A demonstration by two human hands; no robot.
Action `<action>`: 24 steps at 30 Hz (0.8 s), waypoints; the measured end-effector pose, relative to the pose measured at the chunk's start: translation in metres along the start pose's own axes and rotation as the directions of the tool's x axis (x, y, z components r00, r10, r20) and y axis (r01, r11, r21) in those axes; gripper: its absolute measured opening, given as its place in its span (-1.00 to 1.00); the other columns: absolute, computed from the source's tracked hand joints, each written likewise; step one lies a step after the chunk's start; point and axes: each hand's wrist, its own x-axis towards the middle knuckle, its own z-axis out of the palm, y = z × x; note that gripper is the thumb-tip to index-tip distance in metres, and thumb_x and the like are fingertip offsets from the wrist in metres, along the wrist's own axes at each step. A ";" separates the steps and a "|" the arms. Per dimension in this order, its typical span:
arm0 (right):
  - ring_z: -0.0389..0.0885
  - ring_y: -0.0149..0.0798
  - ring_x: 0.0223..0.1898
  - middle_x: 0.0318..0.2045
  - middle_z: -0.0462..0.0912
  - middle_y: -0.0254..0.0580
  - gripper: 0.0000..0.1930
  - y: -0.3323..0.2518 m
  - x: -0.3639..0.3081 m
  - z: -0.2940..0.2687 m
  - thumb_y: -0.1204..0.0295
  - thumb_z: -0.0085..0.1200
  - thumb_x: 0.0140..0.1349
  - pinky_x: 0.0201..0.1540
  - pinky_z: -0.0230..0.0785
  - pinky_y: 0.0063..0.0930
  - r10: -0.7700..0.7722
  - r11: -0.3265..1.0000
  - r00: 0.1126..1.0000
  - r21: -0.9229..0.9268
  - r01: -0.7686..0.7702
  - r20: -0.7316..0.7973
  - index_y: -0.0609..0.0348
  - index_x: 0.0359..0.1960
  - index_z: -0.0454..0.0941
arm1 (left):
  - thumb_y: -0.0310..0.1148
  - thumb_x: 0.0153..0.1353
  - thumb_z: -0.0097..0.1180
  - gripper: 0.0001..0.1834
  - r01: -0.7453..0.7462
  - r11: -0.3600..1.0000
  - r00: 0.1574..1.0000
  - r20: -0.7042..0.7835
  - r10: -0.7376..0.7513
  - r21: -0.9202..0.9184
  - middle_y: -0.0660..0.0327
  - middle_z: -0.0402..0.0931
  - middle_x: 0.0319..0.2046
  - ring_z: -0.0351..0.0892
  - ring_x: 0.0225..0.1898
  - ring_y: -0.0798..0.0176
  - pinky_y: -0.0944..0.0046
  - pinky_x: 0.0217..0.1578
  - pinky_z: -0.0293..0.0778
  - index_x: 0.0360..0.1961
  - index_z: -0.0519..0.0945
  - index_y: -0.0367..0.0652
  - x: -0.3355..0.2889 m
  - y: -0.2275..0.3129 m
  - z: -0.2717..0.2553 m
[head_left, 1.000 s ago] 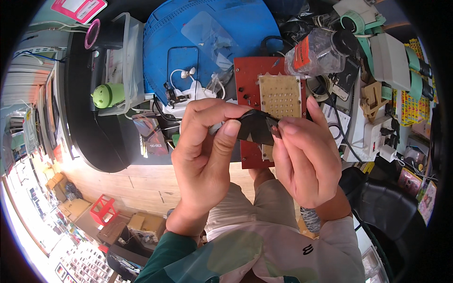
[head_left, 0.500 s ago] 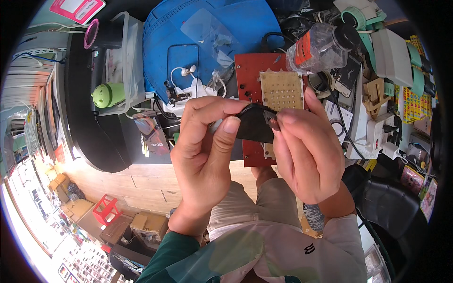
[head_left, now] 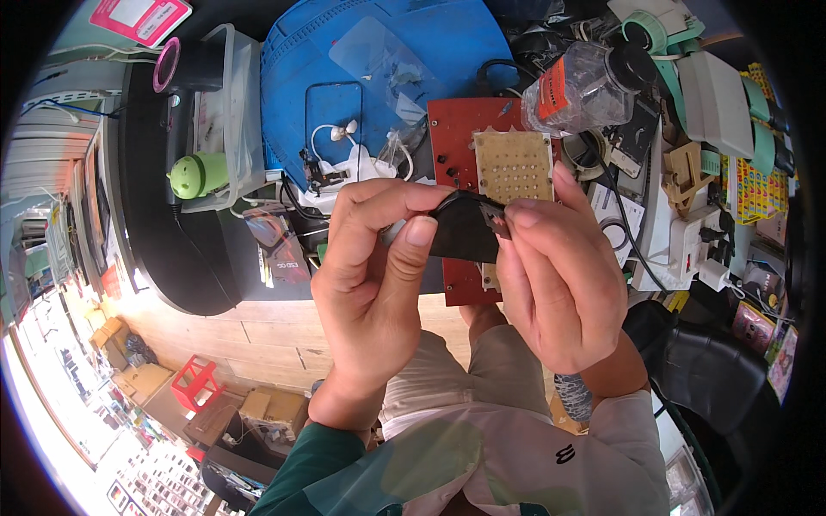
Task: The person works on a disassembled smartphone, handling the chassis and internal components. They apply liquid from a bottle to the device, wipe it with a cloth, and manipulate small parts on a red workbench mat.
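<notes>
I am holding a thin black piece (head_left: 465, 228) up above the near part of a red board (head_left: 452, 129). My left hand (head_left: 366, 275) is pinching its left end, thumb against forefinger; my right hand's (head_left: 568, 284) fingers are gripping its right end. Farther off, a clear jar (head_left: 581, 95) is lying to the right.

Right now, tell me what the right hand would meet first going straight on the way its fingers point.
The black piece, whose right end the right hand touches; beyond it, probably the left hand, though depth is unclear.
</notes>
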 end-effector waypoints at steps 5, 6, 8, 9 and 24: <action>0.76 0.07 -0.10 0.00 0.57 0.12 -0.74 0.001 0.002 -0.006 0.82 0.31 0.14 0.16 0.68 0.22 -0.010 1.000 0.997 -0.023 0.012 0.082 0.71 -0.13 0.62 | -0.60 0.48 0.13 -0.78 -0.011 1.000 1.000 0.001 0.011 0.007 0.13 0.50 0.03 0.52 0.04 0.30 0.34 0.10 0.45 0.09 0.66 -0.33 0.001 0.002 0.001; 0.76 0.07 -0.09 0.01 0.56 0.11 -0.73 0.001 0.002 -0.006 0.81 0.31 0.16 0.17 0.67 0.23 -0.010 1.000 0.995 -0.024 0.012 0.098 0.72 -0.09 0.62 | -0.60 0.48 0.13 -0.78 -0.012 1.000 1.000 0.003 0.012 0.014 0.13 0.50 0.03 0.52 0.03 0.30 0.34 0.10 0.46 0.09 0.66 -0.33 0.001 0.002 0.001; 0.75 0.06 -0.08 0.01 0.56 0.10 -0.72 0.001 0.003 -0.008 0.80 0.30 0.17 0.18 0.66 0.24 0.008 1.000 0.995 -0.021 -0.006 0.100 0.70 -0.08 0.62 | -0.59 0.48 0.13 -0.78 -0.019 1.000 1.000 0.006 0.019 0.009 0.12 0.50 0.03 0.51 0.03 0.29 0.33 0.10 0.46 0.09 0.66 -0.33 0.001 0.002 0.002; 0.75 0.05 -0.07 0.01 0.57 0.09 -0.72 0.000 0.003 -0.009 0.79 0.30 0.17 0.19 0.65 0.24 0.021 1.000 0.994 -0.016 -0.019 0.105 0.68 -0.07 0.62 | -0.59 0.48 0.13 -0.78 -0.022 1.000 1.000 0.007 0.022 0.006 0.12 0.50 0.03 0.51 0.03 0.29 0.32 0.10 0.47 0.09 0.66 -0.33 0.001 0.002 0.003; 0.75 -0.04 -0.07 -0.03 0.61 0.00 -0.72 -0.005 0.007 -0.014 0.75 0.30 0.22 0.26 0.56 0.29 0.170 0.980 0.974 0.077 -0.183 0.150 0.56 -0.03 0.62 | -0.59 0.50 0.11 -0.79 0.003 0.997 1.000 -0.001 -0.004 -0.071 0.09 0.45 0.08 0.52 0.10 0.27 0.26 0.15 0.50 0.09 0.64 -0.28 0.000 -0.002 0.002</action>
